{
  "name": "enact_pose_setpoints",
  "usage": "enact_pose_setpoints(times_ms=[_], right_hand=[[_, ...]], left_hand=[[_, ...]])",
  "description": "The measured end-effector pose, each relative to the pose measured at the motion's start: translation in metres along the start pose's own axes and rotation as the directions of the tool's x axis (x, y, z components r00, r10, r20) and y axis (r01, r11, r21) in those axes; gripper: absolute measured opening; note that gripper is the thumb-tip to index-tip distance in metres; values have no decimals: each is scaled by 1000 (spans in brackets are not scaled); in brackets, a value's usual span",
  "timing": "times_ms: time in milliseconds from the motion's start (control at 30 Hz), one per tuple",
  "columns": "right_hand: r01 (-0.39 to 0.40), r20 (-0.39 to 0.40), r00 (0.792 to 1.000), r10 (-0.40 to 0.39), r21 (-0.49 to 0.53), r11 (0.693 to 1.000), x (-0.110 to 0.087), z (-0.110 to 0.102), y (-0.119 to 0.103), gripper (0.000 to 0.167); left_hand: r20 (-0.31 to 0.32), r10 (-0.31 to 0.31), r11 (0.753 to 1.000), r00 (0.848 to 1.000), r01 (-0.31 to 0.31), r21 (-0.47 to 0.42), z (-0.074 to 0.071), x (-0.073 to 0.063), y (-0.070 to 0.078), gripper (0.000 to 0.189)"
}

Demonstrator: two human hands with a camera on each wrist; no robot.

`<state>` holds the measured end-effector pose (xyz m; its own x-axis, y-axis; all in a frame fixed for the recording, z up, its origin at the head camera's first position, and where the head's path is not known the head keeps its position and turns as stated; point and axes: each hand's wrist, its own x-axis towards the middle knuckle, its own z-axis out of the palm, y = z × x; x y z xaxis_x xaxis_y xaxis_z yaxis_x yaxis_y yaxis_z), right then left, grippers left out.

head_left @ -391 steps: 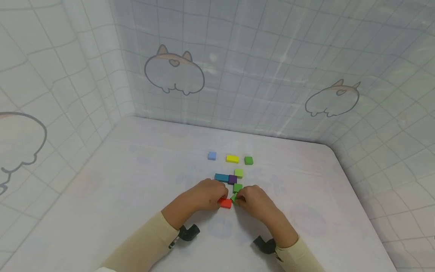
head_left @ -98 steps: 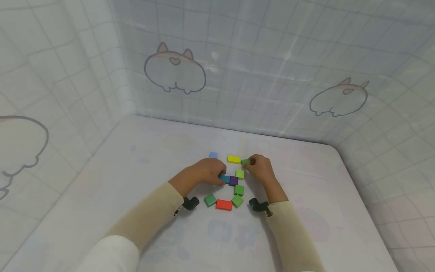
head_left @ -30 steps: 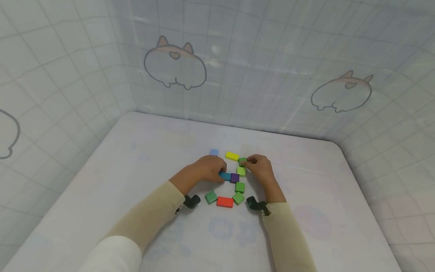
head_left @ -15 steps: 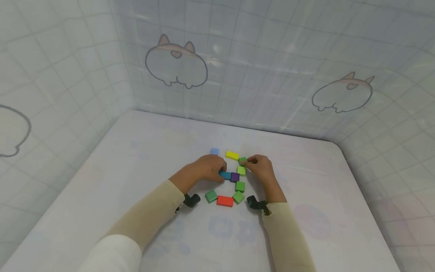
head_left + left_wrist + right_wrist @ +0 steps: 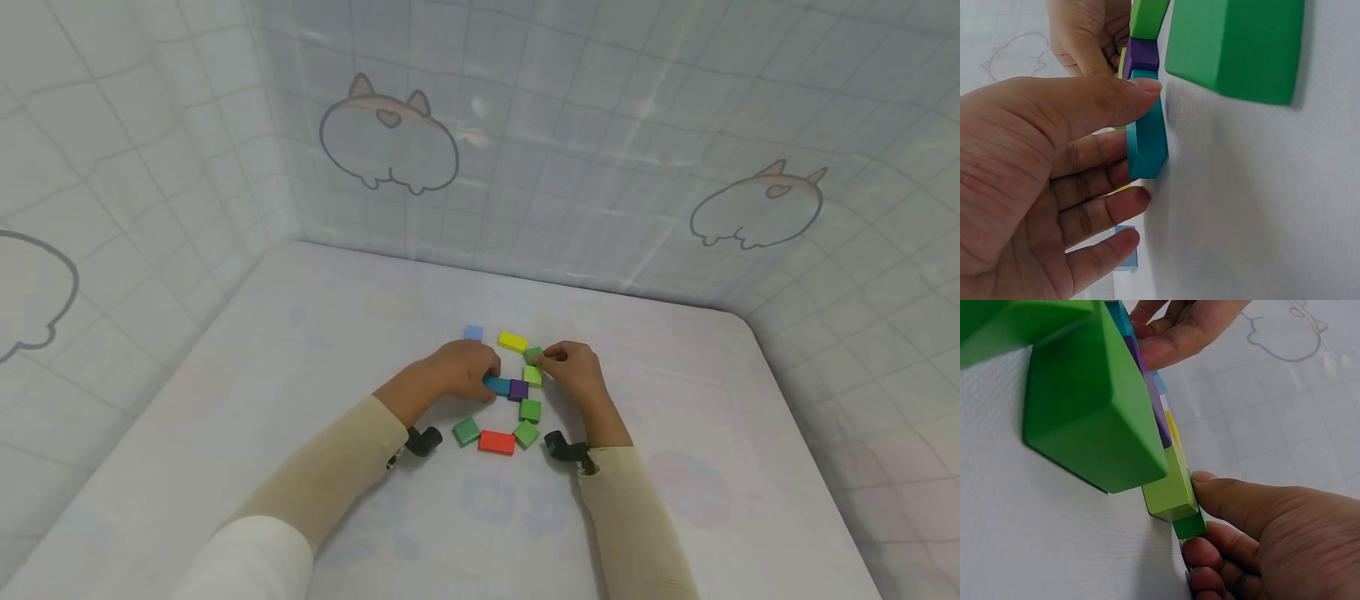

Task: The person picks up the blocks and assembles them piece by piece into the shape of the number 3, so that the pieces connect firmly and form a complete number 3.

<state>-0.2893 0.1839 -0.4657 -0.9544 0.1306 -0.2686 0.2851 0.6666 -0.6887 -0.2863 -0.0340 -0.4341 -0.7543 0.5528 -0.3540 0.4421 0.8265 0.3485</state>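
My left hand (image 5: 457,371) pinches a teal block (image 5: 1149,144) between thumb and fingers; the block lies end-on to a purple block (image 5: 518,390). The right hand (image 5: 577,371) holds a small green block (image 5: 1190,526) with thumb and fingertips. That block sits just beyond a lime block (image 5: 532,377) and beside the corner of a yellow block (image 5: 513,342). Nearer me, a green block (image 5: 530,410), a turned green block (image 5: 527,433), a red block (image 5: 497,442) and a darker green block (image 5: 466,432) form a curve. Part of the teal block is hidden by my left hand in the head view.
A light blue block (image 5: 473,333) lies behind my left hand, left of the yellow one. All blocks lie on a pale printed cloth (image 5: 495,533). A tiled-pattern curtain wall (image 5: 570,167) rises at the back and both sides. Black wrist mounts (image 5: 425,442) hang under both sleeves.
Since 13 s ago, both hands moved from the near blocks to farther ones, and a darker green block appeared left of the red. The right hand drew its green block from the right toward the lime block.
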Motion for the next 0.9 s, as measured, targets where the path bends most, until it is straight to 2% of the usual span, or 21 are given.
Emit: enact_pose_setpoints(times_ms=[333, 900], right_hand=[[-18, 3, 1000, 18, 12, 1000, -2, 1, -1, 39], [10, -6, 1000, -10, 8, 1000, -4, 3, 1, 38]], left_hand=[[6, -5, 1000, 1000, 5, 2, 0, -1, 0, 35], [-3, 4, 1000, 1000, -4, 6, 3, -2, -2, 35]])
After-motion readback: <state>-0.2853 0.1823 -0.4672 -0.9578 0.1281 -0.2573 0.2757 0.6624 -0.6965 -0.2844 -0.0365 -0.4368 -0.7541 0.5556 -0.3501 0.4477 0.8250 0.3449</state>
